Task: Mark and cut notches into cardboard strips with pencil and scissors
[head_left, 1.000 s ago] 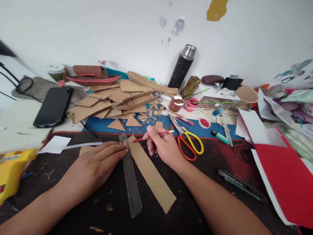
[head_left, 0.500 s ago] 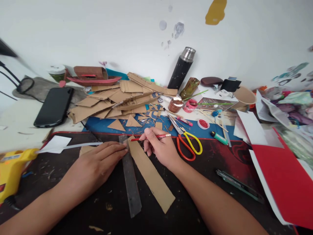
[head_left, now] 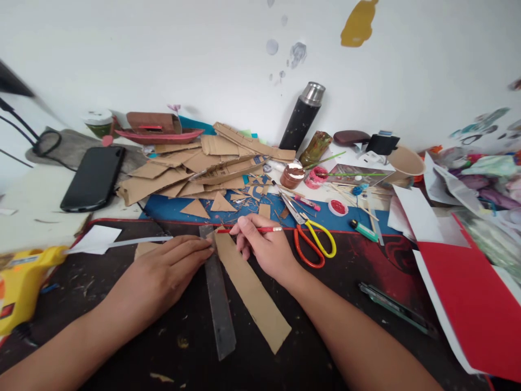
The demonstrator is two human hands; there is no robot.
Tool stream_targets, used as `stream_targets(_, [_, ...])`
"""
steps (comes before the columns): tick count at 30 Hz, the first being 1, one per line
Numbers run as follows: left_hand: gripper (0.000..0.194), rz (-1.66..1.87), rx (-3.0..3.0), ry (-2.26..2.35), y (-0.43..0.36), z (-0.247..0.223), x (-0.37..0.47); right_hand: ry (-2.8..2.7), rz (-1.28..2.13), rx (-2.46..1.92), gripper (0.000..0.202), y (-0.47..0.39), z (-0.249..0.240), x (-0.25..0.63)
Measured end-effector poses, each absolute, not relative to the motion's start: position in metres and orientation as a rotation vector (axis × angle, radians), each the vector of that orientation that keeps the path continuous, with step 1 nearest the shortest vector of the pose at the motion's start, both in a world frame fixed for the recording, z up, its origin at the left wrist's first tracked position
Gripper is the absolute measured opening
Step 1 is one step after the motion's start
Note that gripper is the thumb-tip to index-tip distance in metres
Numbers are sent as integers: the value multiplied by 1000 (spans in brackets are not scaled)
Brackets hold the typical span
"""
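Note:
My left hand (head_left: 163, 269) lies palm down with its fingers together, the fingertips holding down the upper part of a clear ruler (head_left: 222, 315); its thumb is hidden. Just right of the ruler, at a slant, lies a long cardboard strip (head_left: 256, 293). A red pencil (head_left: 266, 230) is pinched between the thumb and fingers of my right hand (head_left: 262, 241). The pencil's tip is at the strip's top end, close to the left fingertips.
Scissors (head_left: 311, 239) with red and yellow handles lie right of my right hand. A utility knife (head_left: 394, 307) and red sheet (head_left: 468, 293) are farther right. A yellow glue gun (head_left: 30, 282) sits left. Cardboard scraps (head_left: 175, 174), a phone (head_left: 93, 178) and a black flask (head_left: 301, 119) stand behind.
The pencil and right hand have shifted slightly left along the strip's top end. The left hand, ruler and strip look the same; the whole view has moved a little.

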State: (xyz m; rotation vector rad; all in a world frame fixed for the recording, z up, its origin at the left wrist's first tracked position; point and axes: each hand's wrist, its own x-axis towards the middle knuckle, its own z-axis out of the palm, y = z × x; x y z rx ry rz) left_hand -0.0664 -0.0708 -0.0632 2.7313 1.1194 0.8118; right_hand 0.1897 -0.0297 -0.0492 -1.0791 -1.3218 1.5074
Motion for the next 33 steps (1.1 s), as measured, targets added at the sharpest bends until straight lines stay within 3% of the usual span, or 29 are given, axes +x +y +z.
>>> stream_targets(33, [30, 820, 2853, 1072, -69, -56, -62, -1566, 1300, -1052, 52, -40, -47, 191])
